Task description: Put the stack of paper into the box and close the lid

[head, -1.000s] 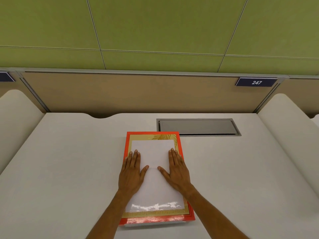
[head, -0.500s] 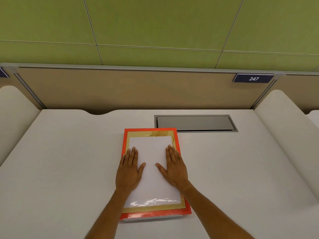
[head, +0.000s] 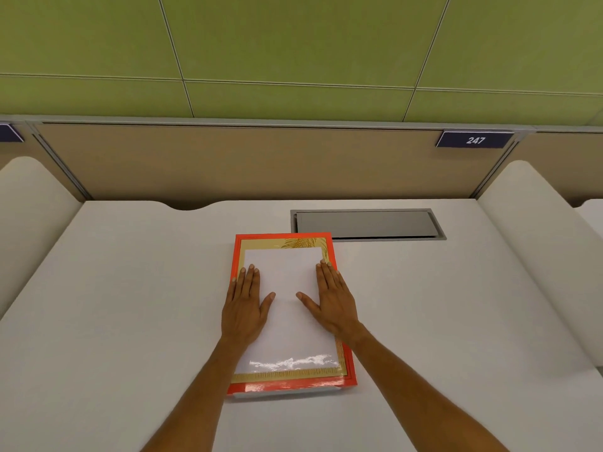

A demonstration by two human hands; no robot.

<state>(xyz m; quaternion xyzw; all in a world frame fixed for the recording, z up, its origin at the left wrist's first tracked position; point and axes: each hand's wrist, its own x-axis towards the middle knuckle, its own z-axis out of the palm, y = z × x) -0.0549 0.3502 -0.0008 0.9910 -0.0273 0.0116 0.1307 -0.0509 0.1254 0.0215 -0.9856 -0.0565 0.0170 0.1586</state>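
Red-bordered box [head: 291, 384] flat on white table [head: 130, 321], just in front of grey cable hatch [head: 367, 224], lid on. Left hand [head: 244, 308] and right hand [head: 332, 301] palms-down on lid's white panel [head: 287, 272]. Fingers flat, thumbs spread inward, pinching nothing.

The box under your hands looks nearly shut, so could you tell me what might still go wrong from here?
1. The red lid shows a pale edge beneath its near side, so it may not be fully seated; uneven pressing could leave it proud.
2. Both hands, left hand and right hand, press the glossy white panel; they could slip.
3. The box's far corner sits close to the grey desk hatch; a forward push could slide it on.
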